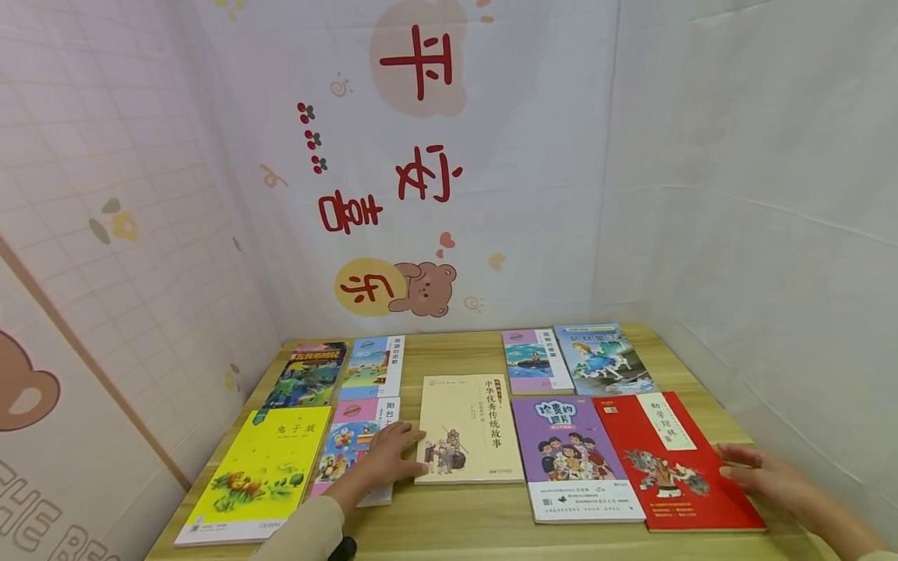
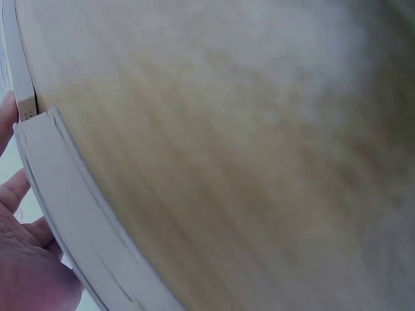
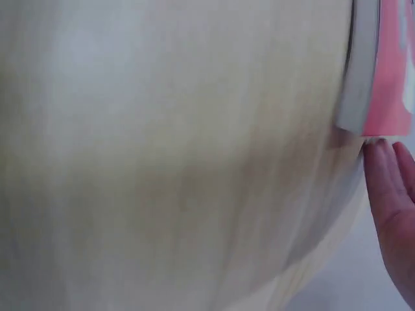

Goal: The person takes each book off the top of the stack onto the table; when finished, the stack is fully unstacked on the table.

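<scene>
In the head view my left hand (image 1: 384, 461) lies over a pink and blue book (image 1: 354, 425), its fingertips by the left edge of a cream book (image 1: 470, 428) with red and black Chinese lettering. Beside a thick pale book edge (image 2: 84, 207), the same hand (image 2: 29, 253) shows in the left wrist view. My right hand (image 1: 768, 479) reaches the right edge of a red book (image 1: 691, 467). Seen from the right wrist, the fingers (image 3: 388, 181) look fairly straight and meet the red book's edge (image 3: 389, 84). Neither hand grips a book.
A yellow book (image 1: 256, 475) lies front left and a purple one (image 1: 575, 460) beside the red book. Several more, including a blue book (image 1: 603, 362), lie along the back. White printed cloth (image 1: 533, 195) walls the wooden table (image 1: 456, 351) on three sides.
</scene>
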A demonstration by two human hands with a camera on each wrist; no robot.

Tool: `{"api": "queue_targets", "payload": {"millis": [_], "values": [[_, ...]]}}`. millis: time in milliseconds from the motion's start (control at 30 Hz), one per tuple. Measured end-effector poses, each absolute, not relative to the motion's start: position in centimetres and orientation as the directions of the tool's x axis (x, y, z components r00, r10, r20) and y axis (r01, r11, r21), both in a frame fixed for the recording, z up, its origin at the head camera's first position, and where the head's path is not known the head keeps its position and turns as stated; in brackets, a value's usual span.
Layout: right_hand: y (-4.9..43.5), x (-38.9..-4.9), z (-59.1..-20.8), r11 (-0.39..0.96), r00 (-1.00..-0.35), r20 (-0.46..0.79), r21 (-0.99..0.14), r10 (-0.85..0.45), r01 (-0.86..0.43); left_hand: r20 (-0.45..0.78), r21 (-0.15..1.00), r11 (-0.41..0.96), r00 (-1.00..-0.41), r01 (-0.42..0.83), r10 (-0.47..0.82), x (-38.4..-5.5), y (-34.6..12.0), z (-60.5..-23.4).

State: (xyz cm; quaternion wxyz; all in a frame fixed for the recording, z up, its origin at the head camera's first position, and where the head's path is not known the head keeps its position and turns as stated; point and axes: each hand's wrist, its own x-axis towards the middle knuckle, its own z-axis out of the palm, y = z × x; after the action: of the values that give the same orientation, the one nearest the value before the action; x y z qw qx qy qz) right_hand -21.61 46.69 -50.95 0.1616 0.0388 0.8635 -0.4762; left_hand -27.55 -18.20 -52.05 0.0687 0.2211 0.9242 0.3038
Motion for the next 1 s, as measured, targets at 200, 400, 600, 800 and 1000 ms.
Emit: {"api": "queue_targets", "payload": {"millis": [200, 400, 600, 800, 1000], "values": [[45.6, -22.1, -50.0, 0.609, -0.957, -0.289, -0.765, -0.034, 0.21, -0.003, 0.59, 0.722, -0.894, 0.361, 0.449, -27.6, -18.4, -52.0], [44.6, -22.6, -49.6, 0.541, -0.952, -0.305, -0.8, 0.006, 0.259, -0.006, 0.582, 0.728, -0.894, 0.361, 0.448, -27.7, -18.2, -52.1], [43.8, -23.2, -49.4, 0.486, -0.951, -0.307, -0.827, 0.031, 0.283, 0.003, 0.581, 0.721, -0.886, 0.378, 0.463, -27.7, -17.7, -51.9], [41.7, -23.8, -48.8, 0.443, -0.966, -0.259, -0.867, -0.008, 0.229, 0.006, 0.589, 0.709, -0.879, 0.388, 0.477, -27.7, -17.2, -51.5], [38.6, -24.7, -48.1, 0.414, -0.978, -0.199, -0.897, -0.068, 0.154, 0.026, 0.583, 0.713, -0.886, 0.39, 0.463, -28.0, -17.1, -50.9]]}}
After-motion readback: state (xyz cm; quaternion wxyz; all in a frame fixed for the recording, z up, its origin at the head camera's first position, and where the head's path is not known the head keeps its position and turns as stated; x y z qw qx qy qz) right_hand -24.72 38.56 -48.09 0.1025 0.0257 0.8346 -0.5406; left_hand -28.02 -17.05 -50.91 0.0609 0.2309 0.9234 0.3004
